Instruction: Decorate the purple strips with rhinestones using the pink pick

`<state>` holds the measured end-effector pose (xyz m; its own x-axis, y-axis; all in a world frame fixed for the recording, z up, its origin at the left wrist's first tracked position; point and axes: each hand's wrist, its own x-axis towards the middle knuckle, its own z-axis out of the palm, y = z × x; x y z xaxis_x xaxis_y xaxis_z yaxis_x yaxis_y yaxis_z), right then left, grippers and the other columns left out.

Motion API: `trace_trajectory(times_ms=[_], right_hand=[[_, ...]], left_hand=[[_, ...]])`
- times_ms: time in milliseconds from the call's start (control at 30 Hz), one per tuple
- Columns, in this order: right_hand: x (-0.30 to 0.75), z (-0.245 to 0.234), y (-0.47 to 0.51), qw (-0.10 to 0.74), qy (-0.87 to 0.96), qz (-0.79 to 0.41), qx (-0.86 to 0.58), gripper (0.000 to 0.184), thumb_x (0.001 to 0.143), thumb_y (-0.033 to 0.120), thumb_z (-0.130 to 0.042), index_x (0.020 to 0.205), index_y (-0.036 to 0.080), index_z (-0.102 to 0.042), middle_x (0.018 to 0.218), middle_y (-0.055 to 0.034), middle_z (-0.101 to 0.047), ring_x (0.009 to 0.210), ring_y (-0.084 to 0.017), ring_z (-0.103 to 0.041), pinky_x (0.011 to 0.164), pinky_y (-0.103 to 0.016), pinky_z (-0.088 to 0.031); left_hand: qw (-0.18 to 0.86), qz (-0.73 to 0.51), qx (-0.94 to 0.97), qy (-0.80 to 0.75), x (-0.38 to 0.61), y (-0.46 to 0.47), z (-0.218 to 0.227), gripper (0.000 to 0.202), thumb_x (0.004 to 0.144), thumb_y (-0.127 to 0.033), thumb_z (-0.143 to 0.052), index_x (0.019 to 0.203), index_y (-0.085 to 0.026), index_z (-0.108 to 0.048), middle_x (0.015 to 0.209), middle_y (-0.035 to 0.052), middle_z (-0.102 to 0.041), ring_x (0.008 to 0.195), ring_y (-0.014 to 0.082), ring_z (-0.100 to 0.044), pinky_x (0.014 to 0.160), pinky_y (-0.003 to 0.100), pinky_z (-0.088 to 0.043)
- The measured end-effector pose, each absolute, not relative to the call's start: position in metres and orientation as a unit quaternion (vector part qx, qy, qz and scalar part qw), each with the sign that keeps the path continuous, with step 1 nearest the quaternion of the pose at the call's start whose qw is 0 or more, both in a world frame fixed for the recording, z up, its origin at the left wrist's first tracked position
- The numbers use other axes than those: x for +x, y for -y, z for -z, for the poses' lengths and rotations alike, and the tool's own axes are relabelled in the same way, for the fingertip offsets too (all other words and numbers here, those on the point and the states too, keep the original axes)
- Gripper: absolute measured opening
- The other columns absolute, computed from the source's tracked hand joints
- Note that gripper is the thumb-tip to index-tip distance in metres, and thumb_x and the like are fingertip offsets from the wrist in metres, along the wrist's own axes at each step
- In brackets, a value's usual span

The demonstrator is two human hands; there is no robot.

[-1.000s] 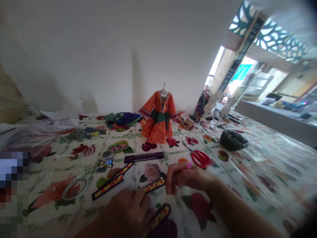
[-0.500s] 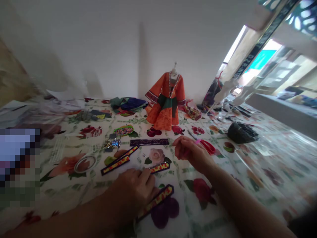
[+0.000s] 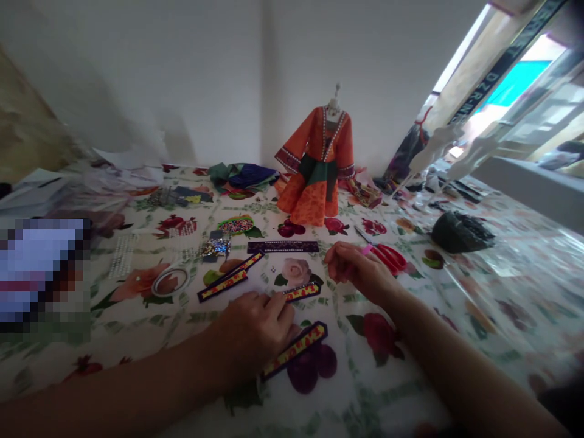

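My left hand [image 3: 261, 325] lies low over the table with its fingers bent. Its fingertips press on the near end of a short yellow-and-red patterned strip [image 3: 305, 292], which has shiny stones along its upper edge. A longer strip of the same pattern [image 3: 298, 348] lies beside that hand, partly hidden by it. My right hand [image 3: 358, 269] is raised to the right of the short strip, fingers curled together around a thin pink tool [image 3: 366, 250], mostly hidden. Two more patterned strips [image 3: 223, 285] and a dark strip with white stones [image 3: 283, 246] lie beyond.
Red-handled scissors [image 3: 391, 258] lie by my right hand. Beyond are a green-rimmed dish of beads [image 3: 235, 225], a packet of sparkling stones [image 3: 216, 246], a tape roll [image 3: 170, 282] and a dark lump [image 3: 460, 232]. An orange dress [image 3: 314, 158] stands on a form at the back.
The view has shifted, so the whole scene sits slightly higher and further right. Both hands keep nearly the same places over the strips.
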<state>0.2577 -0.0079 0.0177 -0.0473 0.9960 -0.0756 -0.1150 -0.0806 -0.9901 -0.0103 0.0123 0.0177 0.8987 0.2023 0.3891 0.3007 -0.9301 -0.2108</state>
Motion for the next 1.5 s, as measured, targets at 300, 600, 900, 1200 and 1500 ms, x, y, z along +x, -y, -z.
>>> trace_trajectory(times_ms=[300, 600, 900, 1200, 1500], right_hand=[[0.261, -0.012, 0.008, 0.486, 0.469, -0.566, -0.473, 0.031, 0.101, 0.04, -0.057, 0.089, 0.016, -0.073, 0.072, -0.0034, -0.07, 0.061, -0.013, -0.059, 0.059, -0.024, -0.046], [0.263, -0.008, 0.008, 0.482, 0.477, -0.565, -0.47, 0.032, 0.103, 0.039, -0.055, 0.091, 0.017, -0.074, 0.074, -0.0035, -0.072, 0.063, -0.012, -0.06, 0.06, -0.023, -0.046], [0.259, -0.007, 0.006, 0.49, 0.464, -0.569, -0.469, 0.03, 0.101, 0.04, -0.057, 0.09, 0.016, -0.073, 0.073, -0.0035, -0.072, 0.06, -0.012, -0.06, 0.059, -0.023, -0.047], [0.257, -0.009, 0.006, 0.494, 0.458, -0.57, -0.47, 0.03, 0.098, 0.039, -0.059, 0.088, 0.015, -0.074, 0.071, -0.0045, -0.073, 0.058, -0.011, -0.059, 0.057, -0.021, -0.045], [0.258, -0.006, 0.007, 0.496, 0.453, -0.578, -0.463, 0.023, 0.098, 0.03, -0.057, 0.09, 0.016, -0.074, 0.073, -0.0038, -0.074, 0.06, -0.01, -0.061, 0.06, -0.02, -0.045]], left_hand=[[0.145, 0.18, -0.963, 0.138, -0.01, -0.012, -0.017, 0.025, 0.102, -0.027, -0.056, 0.078, -0.021, -0.057, 0.072, 0.0017, -0.064, 0.057, 0.0198, -0.06, 0.053, 0.037, -0.044], [0.142, 0.175, -0.965, 0.133, -0.011, -0.011, -0.017, 0.02, 0.095, -0.03, -0.07, 0.081, -0.02, -0.061, 0.074, 0.0022, -0.066, 0.056, 0.0229, -0.062, 0.049, 0.039, -0.05], [0.138, 0.183, -0.963, 0.141, -0.009, -0.009, -0.011, 0.02, 0.092, -0.028, -0.072, 0.078, -0.022, -0.059, 0.072, 0.0016, -0.064, 0.054, 0.0221, -0.059, 0.048, 0.04, -0.047], [0.139, 0.229, -0.951, 0.153, -0.01, -0.013, 0.007, 0.019, 0.098, -0.023, -0.058, 0.079, -0.024, -0.057, 0.072, 0.0007, -0.061, 0.055, 0.021, -0.055, 0.052, 0.041, -0.04], [0.13, 0.208, -0.956, 0.159, -0.008, -0.011, 0.005, 0.017, 0.095, -0.027, -0.066, 0.079, -0.023, -0.06, 0.072, 0.001, -0.062, 0.057, 0.0221, -0.055, 0.052, 0.042, -0.039]])
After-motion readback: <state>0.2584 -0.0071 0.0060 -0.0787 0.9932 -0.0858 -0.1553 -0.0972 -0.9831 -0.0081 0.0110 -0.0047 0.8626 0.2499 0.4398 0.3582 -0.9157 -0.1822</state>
